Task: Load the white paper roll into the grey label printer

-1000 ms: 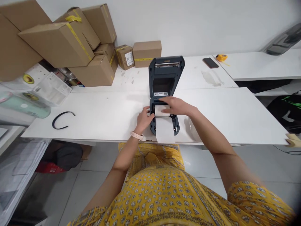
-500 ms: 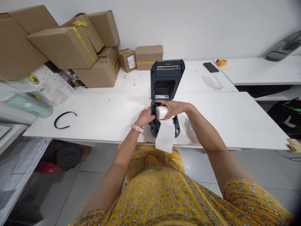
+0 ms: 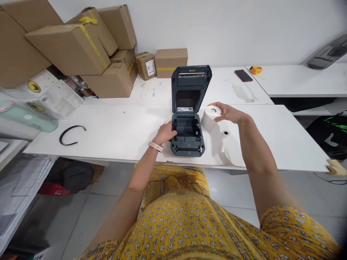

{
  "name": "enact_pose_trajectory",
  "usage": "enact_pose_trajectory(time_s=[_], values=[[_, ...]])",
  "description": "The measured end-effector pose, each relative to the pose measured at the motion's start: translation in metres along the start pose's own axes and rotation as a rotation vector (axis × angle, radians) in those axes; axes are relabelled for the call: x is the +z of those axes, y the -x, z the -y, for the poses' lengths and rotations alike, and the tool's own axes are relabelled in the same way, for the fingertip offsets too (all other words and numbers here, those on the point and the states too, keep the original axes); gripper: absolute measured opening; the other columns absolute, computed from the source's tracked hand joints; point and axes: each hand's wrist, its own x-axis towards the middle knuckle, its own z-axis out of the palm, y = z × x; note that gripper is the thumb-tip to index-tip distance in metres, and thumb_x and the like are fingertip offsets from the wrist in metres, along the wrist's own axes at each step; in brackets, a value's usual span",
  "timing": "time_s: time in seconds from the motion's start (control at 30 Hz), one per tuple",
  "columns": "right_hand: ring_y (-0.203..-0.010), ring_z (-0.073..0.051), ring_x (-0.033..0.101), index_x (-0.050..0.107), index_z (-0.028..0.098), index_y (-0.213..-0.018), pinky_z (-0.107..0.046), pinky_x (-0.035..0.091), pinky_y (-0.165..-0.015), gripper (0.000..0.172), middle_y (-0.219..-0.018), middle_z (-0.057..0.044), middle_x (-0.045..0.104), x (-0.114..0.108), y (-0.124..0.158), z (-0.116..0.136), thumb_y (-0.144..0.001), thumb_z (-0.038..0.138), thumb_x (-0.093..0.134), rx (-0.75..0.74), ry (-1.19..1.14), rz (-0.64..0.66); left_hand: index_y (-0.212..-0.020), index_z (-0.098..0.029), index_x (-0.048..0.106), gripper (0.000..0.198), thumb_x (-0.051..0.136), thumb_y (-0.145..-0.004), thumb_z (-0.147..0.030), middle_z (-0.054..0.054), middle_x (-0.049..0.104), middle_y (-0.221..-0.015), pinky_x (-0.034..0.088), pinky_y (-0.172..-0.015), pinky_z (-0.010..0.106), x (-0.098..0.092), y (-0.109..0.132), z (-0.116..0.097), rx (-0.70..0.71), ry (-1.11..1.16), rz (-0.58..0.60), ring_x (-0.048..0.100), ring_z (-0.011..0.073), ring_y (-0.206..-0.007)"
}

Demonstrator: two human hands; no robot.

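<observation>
A dark blue-grey label printer (image 3: 187,141) stands on the table with its lid (image 3: 190,88) raised. Its roll bay shows no roll inside. My left hand (image 3: 165,133) grips the printer's left side, thumb over the rim and the other fingers partly hidden. To the right of the printer, my right hand (image 3: 226,112) is closed around a white label roll (image 3: 210,117), its round end facing up. A strip of paper (image 3: 225,155) trails from near the roll towards the front edge. Beside the strip is a small white piece with a black round spot (image 3: 225,133).
Cardboard boxes (image 3: 67,47) are stacked at the back left. A black headband (image 3: 65,134) and a mint-green bottle (image 3: 29,117) lie on the left. A phone (image 3: 243,76) and a yellow tape measure (image 3: 256,70) lie at the back right.
My right hand has lifted the label roll out of the printer bay and moved it right, onto the table side. The paper strip came along. My left hand stays on the printer.
</observation>
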Motion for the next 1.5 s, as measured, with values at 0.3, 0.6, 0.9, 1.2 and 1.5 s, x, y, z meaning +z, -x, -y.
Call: enact_pose_trajectory(time_s=[0.3,0.6,0.9,1.2,1.5], values=[[-0.146,-0.037,0.051,0.055,0.03,-0.146,-0.054,0.044,-0.121,0.096,-0.155,-0.01,0.059,0.013,0.004,-0.051,-0.058,0.044,0.093,0.067,-0.097,-0.124,-0.132,-0.018,0.061,0.05,0.058,-0.083,-0.024,0.01,0.08,-0.103,0.058,-0.082,0.037,-0.001,0.002,-0.001,-0.011,-0.016,0.0,0.077,0.0296,-0.093],[-0.142,-0.034,0.056,0.066,0.033,-0.136,-0.05,0.054,-0.11,0.071,-0.156,-0.009,0.059,0.024,0.101,-0.089,-0.071,0.055,0.087,0.155,-0.201,-0.156,-0.13,-0.016,0.061,0.047,0.054,-0.084,-0.023,0.012,0.079,-0.105,0.057,-0.082,0.037,0.001,-0.001,0.0,0.008,-0.078,-0.006,0.076,0.0305,-0.095],[-0.099,-0.027,0.072,0.073,0.029,-0.121,-0.038,0.058,-0.078,0.053,-0.113,-0.008,0.077,0.047,0.108,-0.012,-0.077,0.057,0.08,0.03,-0.252,-0.18,-0.131,-0.018,0.061,0.048,0.054,-0.084,-0.022,0.011,0.08,-0.101,0.058,-0.085,0.039,-0.001,0.003,-0.002,0.006,-0.026,-0.004,0.076,0.031,-0.093],[-0.078,-0.019,0.064,0.079,0.019,-0.107,-0.03,0.043,-0.072,0.042,-0.085,-0.003,0.074,0.095,0.008,0.107,-0.083,0.053,0.074,-0.247,0.543,0.232,-0.131,-0.02,0.062,0.047,0.057,-0.084,-0.024,0.01,0.08,-0.111,0.057,-0.09,0.038,0.001,0.002,0.001,0.029,-0.048,-0.036,0.075,0.0324,-0.106],[-0.11,-0.032,0.072,0.079,0.021,-0.114,-0.033,0.048,-0.085,0.035,-0.112,-0.011,0.081,0.134,-0.037,0.088,-0.086,0.038,0.071,-0.107,0.951,0.383,-0.131,-0.019,0.062,0.045,0.057,-0.086,-0.026,0.012,0.08,-0.113,0.057,-0.088,0.039,0.0,0.005,0.001,0.033,-0.047,-0.034,0.075,0.0335,-0.107]])
